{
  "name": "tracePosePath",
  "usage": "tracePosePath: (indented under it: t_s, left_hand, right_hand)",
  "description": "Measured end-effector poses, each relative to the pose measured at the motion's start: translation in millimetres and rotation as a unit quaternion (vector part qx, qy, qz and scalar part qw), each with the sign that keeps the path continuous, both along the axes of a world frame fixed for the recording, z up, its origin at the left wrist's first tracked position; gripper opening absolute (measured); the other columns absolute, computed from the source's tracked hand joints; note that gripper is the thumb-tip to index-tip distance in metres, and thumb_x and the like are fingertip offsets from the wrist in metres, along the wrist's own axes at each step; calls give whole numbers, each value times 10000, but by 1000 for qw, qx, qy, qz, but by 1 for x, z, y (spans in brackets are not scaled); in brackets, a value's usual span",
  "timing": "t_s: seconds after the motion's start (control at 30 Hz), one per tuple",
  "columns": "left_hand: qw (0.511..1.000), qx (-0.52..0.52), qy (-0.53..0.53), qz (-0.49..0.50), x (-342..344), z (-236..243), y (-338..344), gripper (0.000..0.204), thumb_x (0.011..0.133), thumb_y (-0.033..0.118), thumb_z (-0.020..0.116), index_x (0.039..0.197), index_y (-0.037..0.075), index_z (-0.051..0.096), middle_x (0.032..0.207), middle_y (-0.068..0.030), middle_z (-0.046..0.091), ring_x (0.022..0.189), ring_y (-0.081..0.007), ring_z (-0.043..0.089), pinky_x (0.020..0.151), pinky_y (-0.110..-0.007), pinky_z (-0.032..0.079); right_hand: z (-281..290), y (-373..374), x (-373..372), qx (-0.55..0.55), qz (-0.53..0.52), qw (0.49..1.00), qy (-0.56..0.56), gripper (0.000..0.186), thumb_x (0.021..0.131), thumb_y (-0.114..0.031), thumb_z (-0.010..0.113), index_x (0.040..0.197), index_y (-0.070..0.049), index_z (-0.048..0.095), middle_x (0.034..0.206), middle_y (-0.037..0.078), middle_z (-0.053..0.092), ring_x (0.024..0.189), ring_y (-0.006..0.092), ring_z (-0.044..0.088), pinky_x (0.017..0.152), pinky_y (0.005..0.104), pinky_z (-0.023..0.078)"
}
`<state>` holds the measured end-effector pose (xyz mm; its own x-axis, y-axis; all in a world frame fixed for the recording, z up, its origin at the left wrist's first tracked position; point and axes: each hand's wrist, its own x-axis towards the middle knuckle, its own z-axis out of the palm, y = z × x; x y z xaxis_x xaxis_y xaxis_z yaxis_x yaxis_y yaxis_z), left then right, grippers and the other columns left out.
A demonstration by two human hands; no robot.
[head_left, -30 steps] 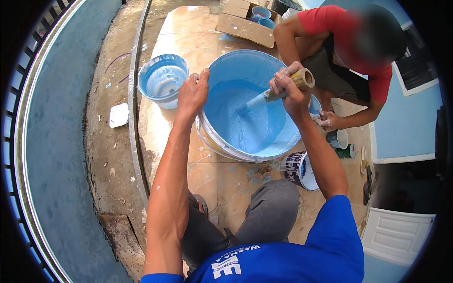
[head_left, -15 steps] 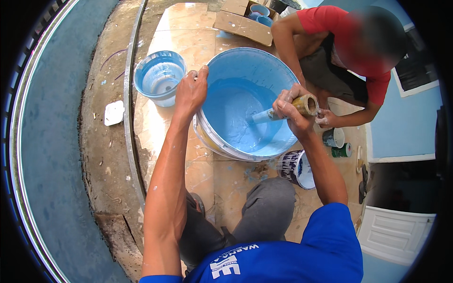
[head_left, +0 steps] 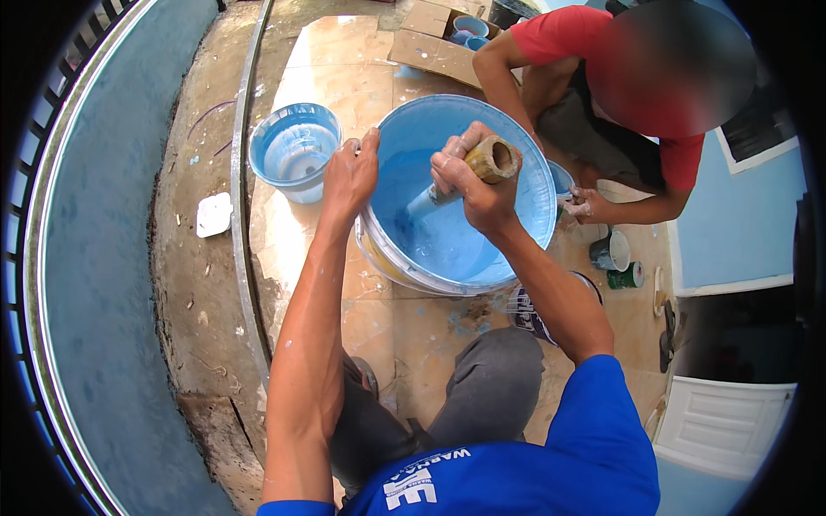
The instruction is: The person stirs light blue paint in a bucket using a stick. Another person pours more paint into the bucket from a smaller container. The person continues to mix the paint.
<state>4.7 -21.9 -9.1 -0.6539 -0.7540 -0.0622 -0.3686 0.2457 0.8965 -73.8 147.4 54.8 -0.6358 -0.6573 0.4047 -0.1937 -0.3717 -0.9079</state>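
Note:
A large bucket of light blue paint stands in front of me. My left hand is closed over its left rim. My right hand is wrapped round the upper end of a bamboo stick, above the bucket's middle. The stick slants down to the left, and its lower end is in the paint. Its hollow top faces up toward me. Just left of the bucket is a smaller clear tub with blue-stained walls. My right forearm partly hides a printed paint pail.
A co-worker in a red shirt crouches at the right, one hand near a small blue container. Small cans stand below that hand. A cardboard box with blue tubs lies behind. A metal strip edges the tiles.
My right hand has moved left with the bamboo stick, from the bucket's right rim toward its middle. My left hand stays on the rim. The blue container beside the co-worker's hand has come into view.

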Motion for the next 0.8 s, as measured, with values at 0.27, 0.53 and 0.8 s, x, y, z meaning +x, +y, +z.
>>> tracePosePath:
  t_s: [0.27, 0.53, 0.8]
  left_hand:
    - [1000, 18, 6, 4, -2, -3, -1, 697, 1032, 569, 477, 1018, -93, 698, 974, -330, 704, 984, -460, 675, 891, -497, 495]
    - [999, 23, 43, -5, -2, -2, 5, 635, 1057, 494, 482, 1084, -107, 687, 998, -300, 710, 966, -393, 663, 891, -456, 484]
    - [1000, 18, 23, 0, 0, 2, 3, 611, 1061, 476, 485, 1088, -99, 691, 990, -282, 713, 938, -352, 654, 882, -447, 482]
  right_hand:
    - [-14, -4, -41, 26, -91, 982, 165, 223, 847, -60, 790, 741, -61, 594, 630, 8, 594, 583, 74, 556, 551, 266, 451]
    - [-23, 23, -50, -47, -67, 997, -10, 235, 899, 13, 710, 764, -76, 540, 638, 12, 574, 584, 78, 555, 554, 262, 448]
    - [-11, 58, -26, -36, -1, 996, -82, 222, 888, 44, 680, 777, -67, 525, 685, 32, 583, 605, 93, 538, 567, 267, 433]
